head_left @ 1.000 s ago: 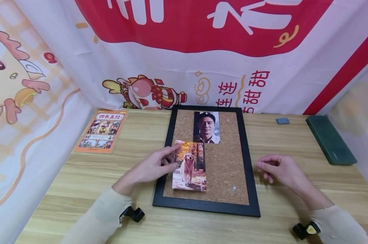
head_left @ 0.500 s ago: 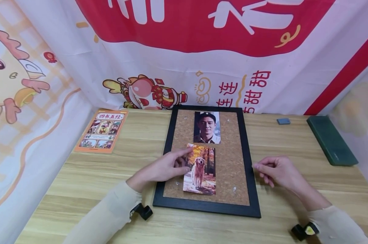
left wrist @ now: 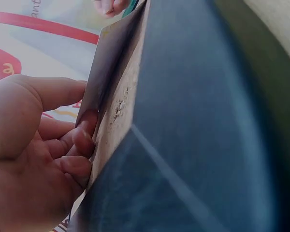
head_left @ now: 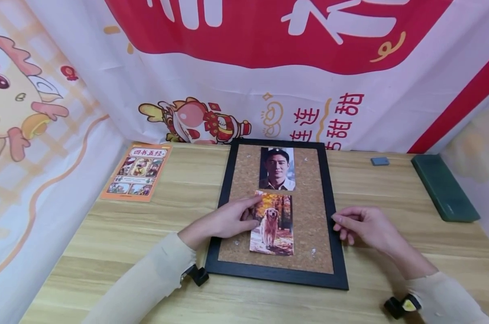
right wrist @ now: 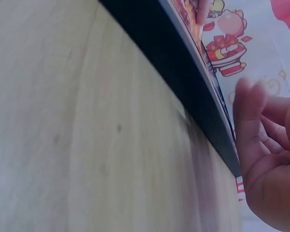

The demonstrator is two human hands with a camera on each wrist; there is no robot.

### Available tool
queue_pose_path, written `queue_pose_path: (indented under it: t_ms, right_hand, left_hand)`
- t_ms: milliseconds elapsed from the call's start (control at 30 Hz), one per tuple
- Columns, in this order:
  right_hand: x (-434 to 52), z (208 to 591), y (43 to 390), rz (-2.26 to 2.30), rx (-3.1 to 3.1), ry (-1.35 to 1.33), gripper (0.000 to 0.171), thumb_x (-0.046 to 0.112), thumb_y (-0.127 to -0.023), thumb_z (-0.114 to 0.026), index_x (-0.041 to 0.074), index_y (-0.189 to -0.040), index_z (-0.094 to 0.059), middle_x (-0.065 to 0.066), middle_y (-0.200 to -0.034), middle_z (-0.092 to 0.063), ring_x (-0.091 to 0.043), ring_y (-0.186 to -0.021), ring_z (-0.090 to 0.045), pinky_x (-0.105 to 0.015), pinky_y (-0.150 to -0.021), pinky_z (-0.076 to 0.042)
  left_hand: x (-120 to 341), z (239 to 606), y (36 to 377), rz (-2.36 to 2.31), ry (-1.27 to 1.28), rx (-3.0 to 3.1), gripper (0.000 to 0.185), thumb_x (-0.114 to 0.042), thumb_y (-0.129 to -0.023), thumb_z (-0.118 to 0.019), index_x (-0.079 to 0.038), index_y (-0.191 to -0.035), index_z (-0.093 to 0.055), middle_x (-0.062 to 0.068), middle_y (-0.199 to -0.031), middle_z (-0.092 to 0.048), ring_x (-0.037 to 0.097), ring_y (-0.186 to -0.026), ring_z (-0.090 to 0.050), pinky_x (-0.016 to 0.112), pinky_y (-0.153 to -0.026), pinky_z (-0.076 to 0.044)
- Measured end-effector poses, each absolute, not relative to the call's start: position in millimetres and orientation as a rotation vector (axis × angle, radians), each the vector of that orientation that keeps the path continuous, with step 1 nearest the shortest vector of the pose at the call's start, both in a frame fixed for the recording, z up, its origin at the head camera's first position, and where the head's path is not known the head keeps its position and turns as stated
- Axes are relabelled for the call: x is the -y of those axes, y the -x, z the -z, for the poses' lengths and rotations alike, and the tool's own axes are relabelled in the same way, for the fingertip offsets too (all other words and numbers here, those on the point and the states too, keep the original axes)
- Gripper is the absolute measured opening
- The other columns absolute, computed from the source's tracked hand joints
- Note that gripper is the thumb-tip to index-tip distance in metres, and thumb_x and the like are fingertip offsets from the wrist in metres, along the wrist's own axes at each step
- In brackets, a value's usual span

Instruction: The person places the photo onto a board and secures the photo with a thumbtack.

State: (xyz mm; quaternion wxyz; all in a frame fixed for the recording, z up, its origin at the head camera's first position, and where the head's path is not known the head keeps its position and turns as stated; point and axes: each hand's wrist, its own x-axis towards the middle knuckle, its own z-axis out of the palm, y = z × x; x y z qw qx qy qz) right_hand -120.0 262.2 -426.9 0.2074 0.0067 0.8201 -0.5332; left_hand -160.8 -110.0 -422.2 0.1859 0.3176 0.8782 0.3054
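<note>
A black-framed cork board (head_left: pixel 277 276) lies flat on the wooden table (head_left: pixel 147 225). A portrait photo (head_left: pixel 277 168) sits at its top middle. Just below it lies a dog photo (head_left: pixel 273 225), its top edge close under the portrait. My left hand (head_left: pixel 252 211) pinches this photo's left edge, index finger at the top corner and thumb lower down. In the left wrist view my left hand (left wrist: pixel 82 140) has fingers against the lifted edge of the dog photo (left wrist: pixel 99 72). My right hand (head_left: pixel 337 220) rests with loosely curled fingers at the board's right frame (right wrist: pixel 183 87); nothing shows in it.
An orange leaflet (head_left: pixel 137 173) lies at the back left. A dark green case (head_left: pixel 443 186) and a small grey block (head_left: pixel 379 160) sit at the back right. Loose pins (head_left: pixel 310 252) rest on the cork. Printed banners wall in the table on the far, left and right sides.
My left hand has slid the dog photo rightward from the board's left edge to under the portrait. My right hand has crept left to the frame's right edge.
</note>
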Motion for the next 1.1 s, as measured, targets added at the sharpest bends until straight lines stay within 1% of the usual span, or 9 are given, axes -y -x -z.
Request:
queue_pose_path:
  t_ms: [67,167,267,333,500,633,800,867,1100]
  right_hand:
    - [-258,426,122,1.502,-2.26,0.017,0.036,0.032,-0.091,-0.063,0.003,-0.114,-0.064,-0.015,-0.095,-0.069,-0.026,-0.074,-0.067,-0.038,-0.062,-0.056]
    - [-250,424,125,1.512,-2.245,0.102,0.029,0.023,-0.095,-0.059,0.002,-0.115,-0.061,-0.015,-0.098,-0.069,-0.028,-0.081,-0.068,-0.04,-0.066,-0.056]
    - [-240,420,130,1.517,-2.237,0.159,0.024,0.018,-0.096,-0.056,0.001,-0.113,-0.059,-0.014,-0.099,-0.07,-0.029,-0.083,-0.068,-0.04,-0.067,-0.057]
    - [-233,418,134,1.53,-2.226,0.201,0.023,0.016,-0.097,-0.055,-0.001,-0.112,-0.057,-0.016,-0.099,-0.07,-0.031,-0.082,-0.068,-0.041,-0.067,-0.056]
    - [-213,411,146,1.553,-2.173,0.219,0.023,0.012,-0.096,-0.056,-0.004,-0.112,-0.055,-0.018,-0.098,-0.07,-0.034,-0.082,-0.068,-0.043,-0.068,-0.056]
    - [-196,411,158,1.564,-2.129,0.212,0.023,0.009,-0.096,-0.054,-0.006,-0.114,-0.056,-0.019,-0.097,-0.069,-0.033,-0.083,-0.069,-0.042,-0.069,-0.057]
    - [-176,415,169,1.587,-2.092,0.166,0.022,0.007,-0.096,-0.053,-0.006,-0.114,-0.057,-0.02,-0.096,-0.069,-0.032,-0.083,-0.069,-0.041,-0.069,-0.057]
    - [-170,416,172,1.588,-2.087,0.154,0.021,0.006,-0.097,-0.053,-0.005,-0.114,-0.058,-0.02,-0.096,-0.069,-0.032,-0.082,-0.069,-0.041,-0.068,-0.057]
    - [-150,419,184,1.548,-2.113,0.187,0.018,0.007,-0.098,-0.051,-0.003,-0.111,-0.059,-0.019,-0.092,-0.07,-0.031,-0.078,-0.069,-0.041,-0.065,-0.057]
  left_hand:
    - [109,422,161,-0.842,-0.892,-2.479,0.071,-0.032,-0.092,-0.062,-0.012,-0.151,-0.027,-0.003,-0.077,-0.055,0.008,-0.065,-0.052,0.025,-0.059,-0.043]
    - [107,423,162,-0.804,-0.895,-2.495,0.072,-0.033,-0.092,-0.062,-0.013,-0.151,-0.027,-0.004,-0.084,-0.055,0.007,-0.067,-0.053,0.024,-0.062,-0.044]
    - [106,423,163,-0.78,-0.899,-2.502,0.073,-0.035,-0.092,-0.062,-0.013,-0.151,-0.026,-0.005,-0.097,-0.054,0.005,-0.07,-0.053,0.025,-0.067,-0.045]
    - [105,424,163,-0.765,-0.894,-2.502,0.073,-0.036,-0.092,-0.061,-0.015,-0.152,-0.025,-0.003,-0.111,-0.054,0.005,-0.07,-0.054,0.025,-0.074,-0.045]
    - [105,423,163,-0.744,-0.889,-2.505,0.073,-0.038,-0.093,-0.059,-0.017,-0.152,-0.023,0.002,-0.135,-0.046,0.006,-0.077,-0.054,0.03,-0.087,-0.043]
    - [105,423,162,-0.744,-0.9,-2.516,0.072,-0.037,-0.092,-0.06,-0.016,-0.152,-0.024,0.001,-0.127,-0.05,0.007,-0.083,-0.052,0.03,-0.086,-0.044]
    - [104,424,162,-0.751,-0.907,-2.516,0.072,-0.037,-0.092,-0.061,-0.014,-0.151,-0.026,-0.003,-0.11,-0.051,0.007,-0.081,-0.052,0.028,-0.082,-0.044]
    - [103,424,162,-0.749,-0.911,-2.519,0.072,-0.037,-0.092,-0.061,-0.014,-0.151,-0.027,-0.003,-0.11,-0.051,0.007,-0.083,-0.051,0.028,-0.083,-0.043]
    - [103,423,163,-0.754,-0.907,-2.519,0.071,-0.035,-0.092,-0.062,-0.012,-0.15,-0.028,-0.003,-0.102,-0.051,0.009,-0.083,-0.05,0.027,-0.079,-0.043]
